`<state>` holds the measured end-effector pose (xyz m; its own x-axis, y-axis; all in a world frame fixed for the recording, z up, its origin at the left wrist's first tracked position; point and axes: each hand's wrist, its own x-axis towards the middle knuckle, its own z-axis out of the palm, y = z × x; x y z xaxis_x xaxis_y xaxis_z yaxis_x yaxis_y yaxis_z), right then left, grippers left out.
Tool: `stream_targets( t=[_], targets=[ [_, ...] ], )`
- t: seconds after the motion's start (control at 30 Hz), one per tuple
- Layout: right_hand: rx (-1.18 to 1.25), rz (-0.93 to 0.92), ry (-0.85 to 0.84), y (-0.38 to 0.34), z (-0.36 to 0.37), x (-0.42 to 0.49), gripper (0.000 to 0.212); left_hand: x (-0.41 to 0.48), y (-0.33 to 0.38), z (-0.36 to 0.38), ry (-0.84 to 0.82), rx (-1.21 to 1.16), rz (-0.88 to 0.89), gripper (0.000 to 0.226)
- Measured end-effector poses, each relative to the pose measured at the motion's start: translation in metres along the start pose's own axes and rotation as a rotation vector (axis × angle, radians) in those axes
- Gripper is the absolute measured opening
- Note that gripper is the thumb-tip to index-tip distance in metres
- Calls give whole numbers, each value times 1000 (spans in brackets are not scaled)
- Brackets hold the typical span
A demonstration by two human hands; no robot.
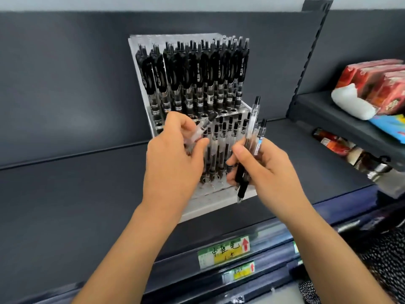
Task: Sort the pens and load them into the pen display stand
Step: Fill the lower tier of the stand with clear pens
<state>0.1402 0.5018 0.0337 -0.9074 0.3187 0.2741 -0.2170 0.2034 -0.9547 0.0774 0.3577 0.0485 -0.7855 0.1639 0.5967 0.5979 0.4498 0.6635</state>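
A clear pen display stand [210, 205] sits on a dark grey shelf [65, 194], against the back panel. Its upper tier is packed with black-gripped pens [197, 71], too crowded to count; the lower tier holds fewer, and both hands cover much of it. The left hand [175, 159] pinches one clear pen [205, 126] between thumb and fingers, slanted over the stand's step. The right hand [269, 167] curls around a bundle of pens [252, 137], at least three, pointing upward beside the stand's right edge. On a side shelf [328, 119] to the right lie red packets [377, 84] and one white packet [350, 104]. Two price labels [223, 253] with red arrows mark the shelf front.
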Motion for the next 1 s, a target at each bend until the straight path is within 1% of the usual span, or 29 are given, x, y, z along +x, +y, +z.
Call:
stream_targets(
  t=[0.07,0.13,0.2,0.27,0.4,0.6,0.67,0.8,0.93,1.0],
  targets=[
    [8,6,-18,3,0,-1,16,-2,3,-3,12,-24,22,19],
    [1,-5,-6,5,1,-1,24,-7,5,-7,6,-112,66,14],
    [-21,-34,29,6,3,-2,33,-12,5,-11,-13,-232,80,16],
    [-1,-44,66,7,5,-4,36,-17,2,-14,-18,-291,84,19],
    [128,-5,61,7,11,-7,27,-18,-3,-22,-16,-289,51,17],
    [156,-45,34,6,18,-10,20,-17,-12,-25,60,-321,-41,3],
    [149,-58,41,5,19,-11,19,-19,-13,-20,70,-264,-48,5],
    [142,-64,51,4,19,-14,18,-19,-16,-16,69,-111,8,4],
    [137,-62,70,4,18,-16,18,-17,-18,-9,4,21,7,8],
    [152,-62,64,4,19,-17,19,-18,-18,-5,2,67,-5,11]
  ],
)
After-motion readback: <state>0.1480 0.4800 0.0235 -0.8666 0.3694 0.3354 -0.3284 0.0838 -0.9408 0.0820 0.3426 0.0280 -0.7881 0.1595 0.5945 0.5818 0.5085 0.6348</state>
